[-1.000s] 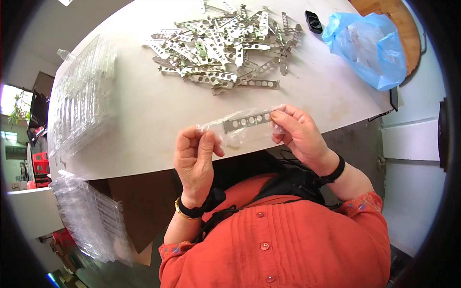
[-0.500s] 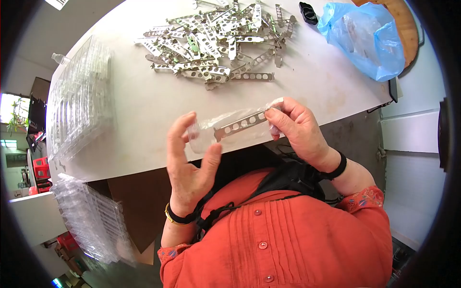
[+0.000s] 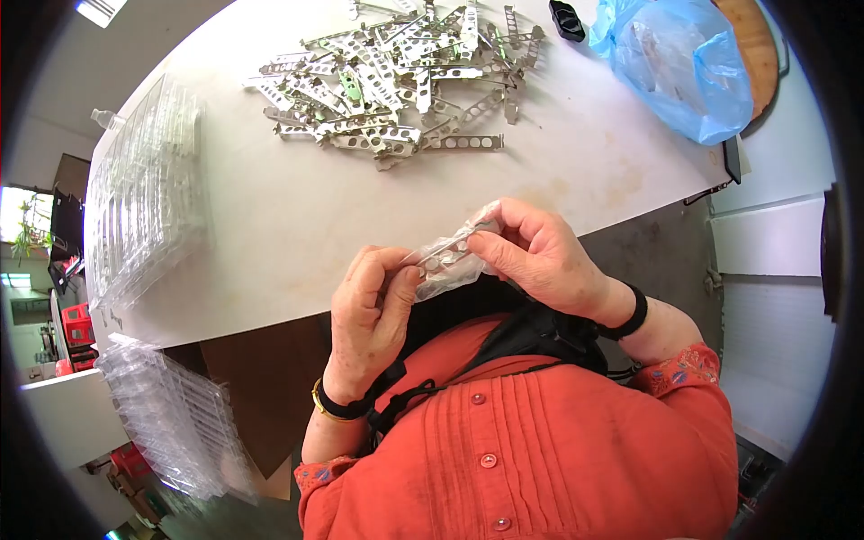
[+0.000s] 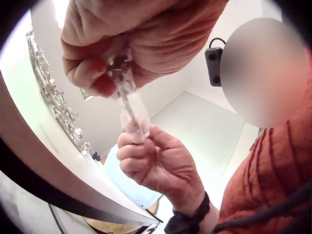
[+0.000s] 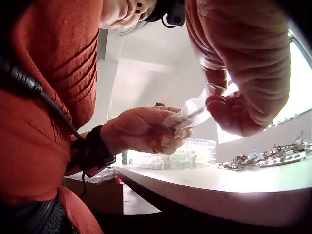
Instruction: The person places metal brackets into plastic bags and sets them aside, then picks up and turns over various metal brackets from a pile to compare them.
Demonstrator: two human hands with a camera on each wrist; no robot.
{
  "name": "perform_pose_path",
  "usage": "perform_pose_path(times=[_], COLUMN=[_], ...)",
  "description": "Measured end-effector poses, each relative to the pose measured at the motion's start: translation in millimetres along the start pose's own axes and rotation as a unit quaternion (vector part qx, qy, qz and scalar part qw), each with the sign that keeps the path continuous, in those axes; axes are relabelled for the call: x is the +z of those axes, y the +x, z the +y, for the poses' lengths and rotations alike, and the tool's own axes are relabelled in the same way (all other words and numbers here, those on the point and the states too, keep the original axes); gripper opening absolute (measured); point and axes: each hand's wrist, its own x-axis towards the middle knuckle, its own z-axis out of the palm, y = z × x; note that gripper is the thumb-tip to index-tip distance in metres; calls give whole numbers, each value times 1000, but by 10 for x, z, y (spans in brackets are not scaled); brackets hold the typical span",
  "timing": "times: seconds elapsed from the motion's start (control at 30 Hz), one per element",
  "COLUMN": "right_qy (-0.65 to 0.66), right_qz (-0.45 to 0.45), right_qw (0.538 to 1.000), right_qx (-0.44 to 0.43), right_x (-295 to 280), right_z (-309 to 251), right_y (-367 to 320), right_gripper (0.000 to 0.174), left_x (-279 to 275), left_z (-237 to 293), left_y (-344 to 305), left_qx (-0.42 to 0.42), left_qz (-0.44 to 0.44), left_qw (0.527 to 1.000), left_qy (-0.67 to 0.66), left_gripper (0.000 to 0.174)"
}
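the bracket (image 3: 434, 265) is inside the clear bag (image 3: 443, 286), held up over the near edge of the desk (image 3: 297, 216). the left hand (image 3: 367, 306) pinches one end in a narrow grip; the right hand (image 3: 551, 261) pinches the other the same way. light, even pressure seems best here, easing the bag flat along the metal and minding the ends, which could snag. the bag looks thin, glossy and crinkled; the bracket shows round holes, like the flat metal strips in the pile (image 3: 382, 83).
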Motion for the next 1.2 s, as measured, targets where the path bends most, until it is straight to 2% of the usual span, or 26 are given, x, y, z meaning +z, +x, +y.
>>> perform_pose_path(times=[0.13, 0.2, 0.27, 0.3, 0.4, 0.47, 0.53, 0.73, 0.87, 0.97, 1.07, 1.13, 1.2], right_qy=[-11, 4, -5, -17, 29, 59, 98, 119, 114, 91, 80, 68, 75], right_qz=[-26, -4, 15, 38, 65, 57, 60, 70, 64, 58, 50, 72, 79], right_qw=[1000, 1000, 1000, 999, 997, 997, 993, 990, 991, 994, 995, 995, 994], right_qx=[-5, 26, 22, 17, -2, -5, 7, 15, 10, 11, 16, 3, -6], right_x=[-20, -59, -100, -128, -195, -213, -206, -187, -178, -143, -118, -128, -174], right_z=[-1, -38, -23, -16, 7, 29, 57, 94, 115, 113, 100, 71, 96], right_y=[9, 5, 29, 39, 72, 83, 96, 102, 108, 97, 93, 82, 91], right_gripper=[13, 14, 15, 16, 18, 18, 19, 18, 18, 18, 18, 18, 18], left_x=[12, 20, 39, -33, -72, -122, -134, -101, -101, -119, -137, -125, -173], left_z=[-40, -13, 64, 37, 33, -34, -16, 34, 66, 13, -30, 7, 2], left_y=[-9, -26, -23, -25, -2, -21, -9, 4, 7, 20, 19, 27, 22], left_qx=[1, -12, -101, -95, -106, -104, -143, -178, -182, -181, -209, -218, -214], left_qz=[-12, -14, 48, 29, 61, 53, 50, 27, 41, 25, -3, 46, 53], left_qw=[1000, 1000, 979, 978, 961, 959, 913, 894, 899, 895, 912, 922, 921], left_qy=[-2, 9, -172, -185, -247, -259, -378, -411, -397, -406, -354, -316, -322], left_gripper=[12, 16, 28, 37, 37, 36, 35, 41, 41, 35, 27, 21, 20])
